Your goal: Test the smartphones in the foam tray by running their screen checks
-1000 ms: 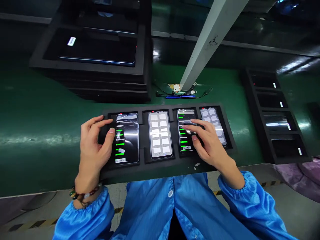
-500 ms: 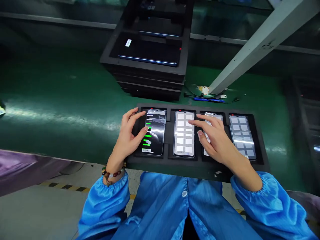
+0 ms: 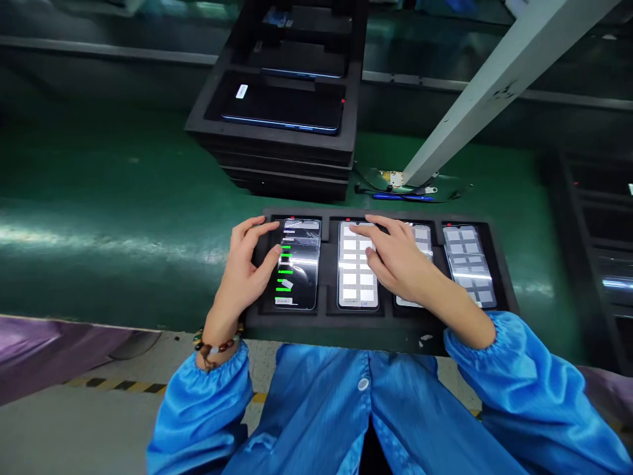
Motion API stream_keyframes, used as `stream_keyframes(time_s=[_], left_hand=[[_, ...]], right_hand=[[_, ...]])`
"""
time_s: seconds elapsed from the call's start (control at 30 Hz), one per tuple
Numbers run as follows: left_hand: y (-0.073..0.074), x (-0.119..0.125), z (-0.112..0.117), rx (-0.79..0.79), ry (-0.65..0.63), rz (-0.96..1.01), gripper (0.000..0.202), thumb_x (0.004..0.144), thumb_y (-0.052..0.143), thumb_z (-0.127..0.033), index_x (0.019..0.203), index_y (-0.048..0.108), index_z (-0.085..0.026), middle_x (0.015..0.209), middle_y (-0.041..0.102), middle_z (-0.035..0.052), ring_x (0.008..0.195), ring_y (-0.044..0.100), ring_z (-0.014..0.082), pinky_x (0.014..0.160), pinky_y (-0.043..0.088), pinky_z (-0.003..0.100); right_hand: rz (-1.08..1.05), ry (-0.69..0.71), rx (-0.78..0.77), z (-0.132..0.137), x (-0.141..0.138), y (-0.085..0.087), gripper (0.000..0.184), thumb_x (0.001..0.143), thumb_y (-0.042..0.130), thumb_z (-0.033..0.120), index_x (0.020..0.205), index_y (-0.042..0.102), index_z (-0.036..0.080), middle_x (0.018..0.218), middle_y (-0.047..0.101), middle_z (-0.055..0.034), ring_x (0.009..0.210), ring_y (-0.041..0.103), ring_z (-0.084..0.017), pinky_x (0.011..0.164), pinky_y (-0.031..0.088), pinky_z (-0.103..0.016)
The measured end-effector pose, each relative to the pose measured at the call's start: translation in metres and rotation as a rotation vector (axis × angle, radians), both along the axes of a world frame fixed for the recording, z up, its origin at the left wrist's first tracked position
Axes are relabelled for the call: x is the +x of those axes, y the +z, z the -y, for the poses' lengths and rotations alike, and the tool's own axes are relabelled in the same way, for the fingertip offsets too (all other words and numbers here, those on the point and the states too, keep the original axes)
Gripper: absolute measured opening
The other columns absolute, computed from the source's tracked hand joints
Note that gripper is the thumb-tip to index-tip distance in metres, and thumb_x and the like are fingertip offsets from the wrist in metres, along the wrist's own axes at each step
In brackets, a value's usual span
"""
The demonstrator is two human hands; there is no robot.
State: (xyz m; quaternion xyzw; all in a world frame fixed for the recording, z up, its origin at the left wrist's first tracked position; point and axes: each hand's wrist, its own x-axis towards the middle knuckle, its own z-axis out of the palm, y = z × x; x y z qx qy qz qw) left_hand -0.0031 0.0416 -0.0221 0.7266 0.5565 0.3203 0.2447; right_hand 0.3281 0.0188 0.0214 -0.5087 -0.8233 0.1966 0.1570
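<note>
Several smartphones lie face up in the slots of a black foam tray (image 3: 324,264) before me. The leftmost smartphone (image 3: 302,264) has a dark screen with green and white lines. White blocks fill the screen of the second smartphone (image 3: 357,284). A third smartphone (image 3: 422,239) is partly covered by my right hand, and the rightmost smartphone (image 3: 472,264) shows dimmer blocks. My left hand (image 3: 248,264), fingers spread, rests at the left edge of the first phone. Over the second phone is my right hand (image 3: 398,260), its index finger at the upper screen; its fingers are apart and hold nothing.
Behind the tray stands a stack of black foam trays (image 3: 291,155) with a dark phone (image 3: 281,109) on top. A slanted grey post (image 3: 475,99) rises at the right, with a blue pen (image 3: 403,197) and cables at its foot. More dark trays (image 3: 601,231) stand far right.
My right hand has moved left, its index finger shifting from the second phone's right side to the top of its screen. My left hand stays by the first phone. The view has shifted slightly.
</note>
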Motion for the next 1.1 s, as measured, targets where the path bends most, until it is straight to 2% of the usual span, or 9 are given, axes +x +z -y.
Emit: stream_keyframes(time_s=[0.23, 0.47, 0.6, 0.73, 0.93, 1.1], left_hand=[[0.000, 0.002, -0.006, 0.064, -0.032, -0.192, 0.042, 0.111, 0.052, -0.039, 0.149, 0.067, -0.028, 0.159, 0.047, 0.0146, 0.149, 0.049, 0.0347, 0.128, 0.042, 0.059], [0.010, 0.009, -0.002, 0.076, -0.054, -0.411, 0.047, 0.111, 0.047, -0.034, 0.152, 0.067, -0.024, 0.161, 0.046, 0.0190, 0.146, 0.047, 0.0399, 0.117, 0.049, 0.061], [0.019, 0.011, 0.016, 0.108, -0.072, -0.487, 0.046, 0.111, 0.047, -0.033, 0.150, 0.069, -0.022, 0.162, 0.049, 0.0193, 0.145, 0.048, 0.0413, 0.114, 0.050, 0.062], [0.021, 0.005, 0.045, 0.154, -0.082, -0.519, 0.043, 0.108, 0.053, -0.031, 0.147, 0.072, -0.022, 0.160, 0.053, 0.0182, 0.141, 0.051, 0.0411, 0.113, 0.050, 0.061], [0.007, -0.014, 0.085, 0.306, -0.115, -0.427, 0.035, 0.100, 0.066, -0.024, 0.132, 0.079, -0.023, 0.149, 0.065, 0.0152, 0.131, 0.059, 0.0367, 0.108, 0.051, 0.056], [-0.007, -0.027, 0.102, 0.431, -0.170, -0.373, 0.037, 0.093, 0.072, -0.018, 0.129, 0.079, -0.024, 0.138, 0.072, 0.0147, 0.122, 0.062, 0.0347, 0.104, 0.053, 0.055]], right_hand=[[0.007, 0.029, 0.009, -0.022, -0.014, -0.011, 0.049, 0.107, 0.038, 0.019, 0.152, 0.056, 0.015, 0.151, 0.068, -0.0181, 0.161, 0.041, -0.035, 0.128, 0.034, -0.061], [0.015, 0.066, 0.049, -0.009, -0.014, -0.012, 0.045, 0.107, 0.040, 0.015, 0.148, 0.059, 0.015, 0.149, 0.070, -0.0162, 0.158, 0.046, -0.034, 0.127, 0.035, -0.061], [0.019, 0.118, 0.095, 0.011, -0.012, -0.011, 0.045, 0.107, 0.042, 0.014, 0.148, 0.060, 0.014, 0.143, 0.072, -0.0172, 0.156, 0.049, -0.034, 0.125, 0.037, -0.060], [-0.009, 0.162, 0.117, 0.037, -0.011, -0.012, 0.044, 0.107, 0.044, 0.013, 0.148, 0.059, 0.016, 0.139, 0.075, -0.0139, 0.152, 0.053, -0.033, 0.124, 0.038, -0.059], [-0.064, 0.270, 0.130, 0.066, -0.006, -0.018, 0.044, 0.104, 0.047, 0.011, 0.146, 0.060, 0.017, 0.137, 0.078, -0.0084, 0.150, 0.055, -0.031, 0.124, 0.037, -0.055], [-0.117, 0.349, 0.176, 0.074, -0.004, -0.019, 0.043, 0.100, 0.050, 0.011, 0.140, 0.064, 0.019, 0.135, 0.080, -0.0049, 0.143, 0.061, -0.029, 0.121, 0.040, -0.052]])
